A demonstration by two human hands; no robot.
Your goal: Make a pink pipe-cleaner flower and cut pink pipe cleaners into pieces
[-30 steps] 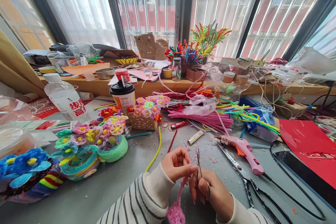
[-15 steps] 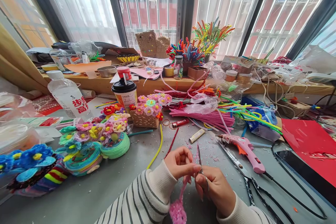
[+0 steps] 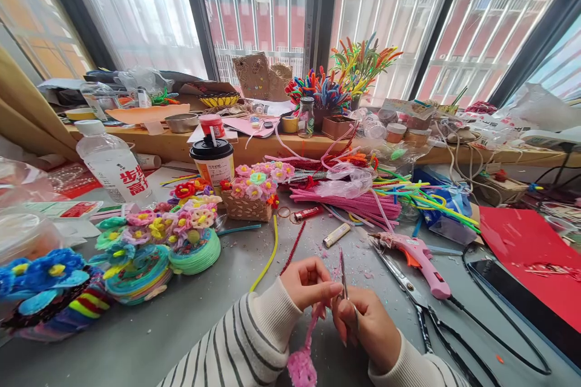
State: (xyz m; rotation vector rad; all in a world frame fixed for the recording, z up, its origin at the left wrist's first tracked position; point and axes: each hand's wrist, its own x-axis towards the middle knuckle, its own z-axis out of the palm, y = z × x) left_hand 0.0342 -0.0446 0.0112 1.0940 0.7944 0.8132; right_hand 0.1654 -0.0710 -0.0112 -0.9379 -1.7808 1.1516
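My left hand [image 3: 311,284] pinches a pink pipe cleaner [image 3: 311,334] between thumb and fingers. Below it hangs a fuzzy pink bundle [image 3: 302,367] with a glittery look. In my right hand [image 3: 370,323] is a small pair of scissors [image 3: 344,272], blades pointing up and away from me. The blades stand right beside the upper end of the pipe cleaner, close to my left fingertips. Whether they touch it, I cannot tell. My right fingers hide part of the scissor handles.
Large scissors [image 3: 411,287] and a pink glue gun [image 3: 424,260] lie to the right, beside a phone [image 3: 521,302]. Pipe-cleaner flower pieces [image 3: 140,272] fill the left. Pink pipe cleaners [image 3: 349,202], a drink cup [image 3: 212,163] and a water bottle [image 3: 113,163] stand or lie farther back.
The whole view has shifted slightly, so everything sits a little further left. Both hands keep nearly the same pose, with the scissors still beside the pipe cleaner.
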